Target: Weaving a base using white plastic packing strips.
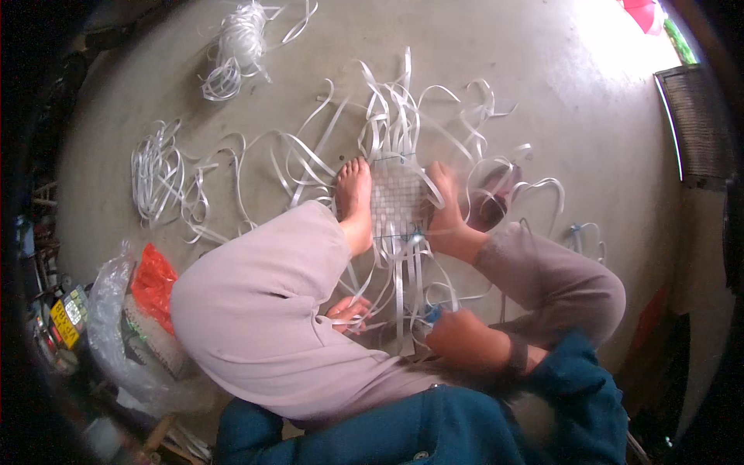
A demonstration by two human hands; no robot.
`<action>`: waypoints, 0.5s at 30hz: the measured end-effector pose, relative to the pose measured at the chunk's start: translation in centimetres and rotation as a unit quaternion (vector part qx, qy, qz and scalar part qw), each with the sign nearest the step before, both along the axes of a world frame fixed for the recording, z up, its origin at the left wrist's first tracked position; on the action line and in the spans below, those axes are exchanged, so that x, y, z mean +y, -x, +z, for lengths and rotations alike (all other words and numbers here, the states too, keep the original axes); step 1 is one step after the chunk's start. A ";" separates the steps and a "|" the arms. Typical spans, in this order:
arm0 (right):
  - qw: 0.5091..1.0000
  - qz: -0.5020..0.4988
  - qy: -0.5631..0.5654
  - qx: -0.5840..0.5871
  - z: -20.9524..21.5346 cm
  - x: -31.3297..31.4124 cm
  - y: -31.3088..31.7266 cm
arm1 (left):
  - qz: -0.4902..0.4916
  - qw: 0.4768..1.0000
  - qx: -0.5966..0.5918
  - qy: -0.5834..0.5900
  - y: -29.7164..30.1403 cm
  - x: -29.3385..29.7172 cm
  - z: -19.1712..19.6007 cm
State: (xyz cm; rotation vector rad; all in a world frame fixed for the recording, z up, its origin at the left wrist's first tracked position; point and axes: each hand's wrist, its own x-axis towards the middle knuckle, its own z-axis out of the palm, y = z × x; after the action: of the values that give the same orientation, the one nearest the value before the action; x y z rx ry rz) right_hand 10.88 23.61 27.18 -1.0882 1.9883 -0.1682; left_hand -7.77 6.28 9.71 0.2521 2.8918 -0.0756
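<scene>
A woven panel of white plastic strips lies on the concrete floor, pinned between my two bare feet. Loose strip ends fan out from it toward me and away. My left hand pokes out under my left knee and pinches the near strip ends. Beside my right knee, my right hand is closed around a small blue object at the strips' near ends; what the object is I cannot tell.
Bundles of white strips lie at the upper left and the left. A clear plastic bag with an orange bag sits at the lower left beside clutter. A dark woven panel stands at the right.
</scene>
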 end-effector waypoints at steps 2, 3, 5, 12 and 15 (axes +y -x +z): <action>0.999 0.030 0.010 -0.012 0.2 -0.4 -0.2 | 0.027 1.000 0.009 -0.004 -0.2 -1.1 0.3; 1.000 0.002 -0.006 -0.019 -0.4 0.9 -0.2 | -0.029 0.997 -0.067 0.033 0.9 2.2 5.2; 0.996 -0.043 0.075 0.023 -0.9 1.9 -0.1 | -0.076 0.985 -0.130 0.081 1.4 3.8 8.6; 0.988 0.037 -0.006 -0.150 2.4 -1.4 3.0 | 0.021 0.997 0.075 0.011 0.5 -0.6 -4.5; 0.984 0.007 -0.018 -0.178 4.3 -0.4 4.9 | -0.009 0.997 0.062 -0.036 1.1 3.0 -1.7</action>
State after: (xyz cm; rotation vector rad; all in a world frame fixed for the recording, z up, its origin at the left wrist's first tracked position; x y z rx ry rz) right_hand 5.99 23.21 31.48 -0.9713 1.6566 -0.2971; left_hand -8.85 9.28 8.03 0.2960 3.0194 0.0120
